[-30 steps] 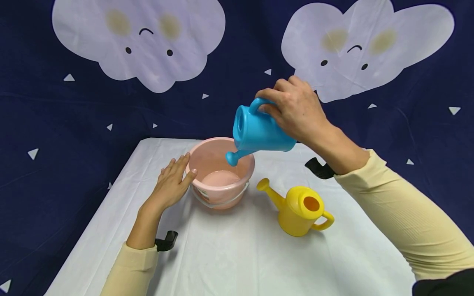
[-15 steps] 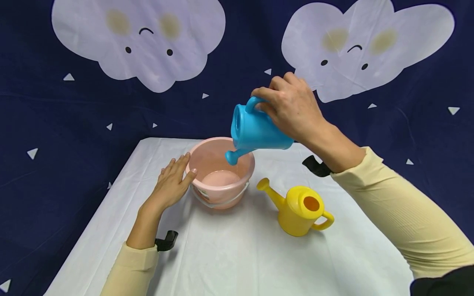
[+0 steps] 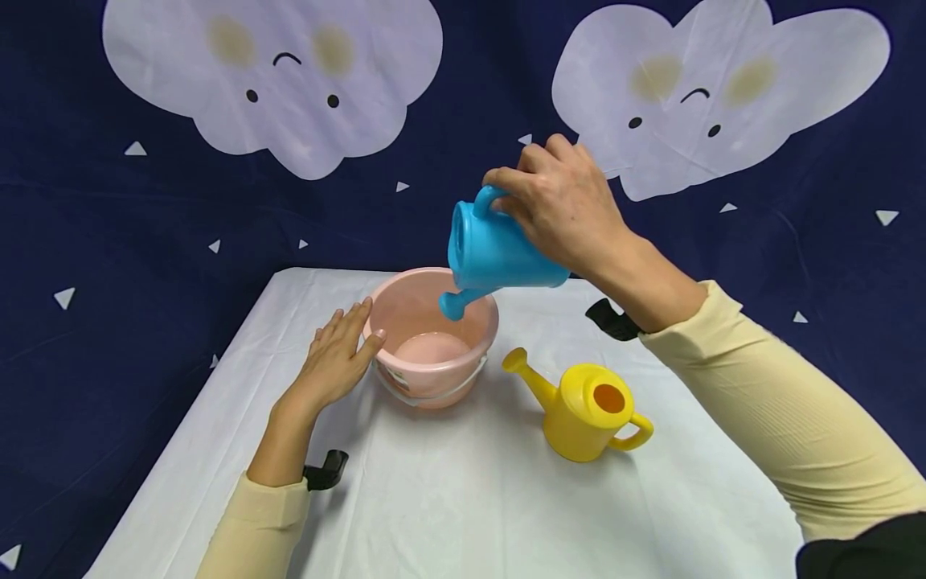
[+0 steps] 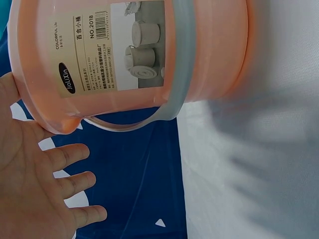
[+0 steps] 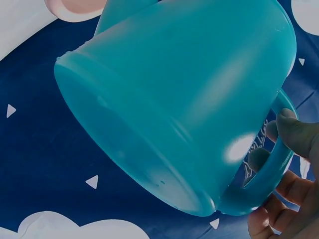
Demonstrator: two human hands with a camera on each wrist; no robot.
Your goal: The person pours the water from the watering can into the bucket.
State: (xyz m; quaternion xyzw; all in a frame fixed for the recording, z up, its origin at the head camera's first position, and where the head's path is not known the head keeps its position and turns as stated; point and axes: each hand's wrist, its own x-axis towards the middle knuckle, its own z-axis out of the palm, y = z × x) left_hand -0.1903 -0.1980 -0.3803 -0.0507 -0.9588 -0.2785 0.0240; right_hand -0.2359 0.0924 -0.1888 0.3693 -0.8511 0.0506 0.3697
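A blue watering can (image 3: 506,249) is tipped over the pink bucket (image 3: 434,382), its sprinkler head hanging above the opening. My right hand (image 3: 560,201) grips its handle; the right wrist view shows thumb and fingers curled round that handle (image 5: 269,174). Shallow water seems to lie at the bucket's bottom. With straight, spread fingers, my left hand (image 3: 333,358) rests at the bucket's left rim. In the left wrist view the thumb and index finger meet the rim, beside a paper label (image 4: 109,50) and the grey bail handle (image 4: 179,59).
A yellow watering can (image 3: 586,414) stands upright to the right of the bucket, spout pointing toward it. White cloth covers the table (image 3: 434,498). Behind hangs a dark blue backdrop (image 3: 463,137) with clouds and small triangles.
My right hand and the blue watering can have risen slightly and shifted a little left, the can staying tipped. The left hand, bucket and yellow watering can have kept their places.
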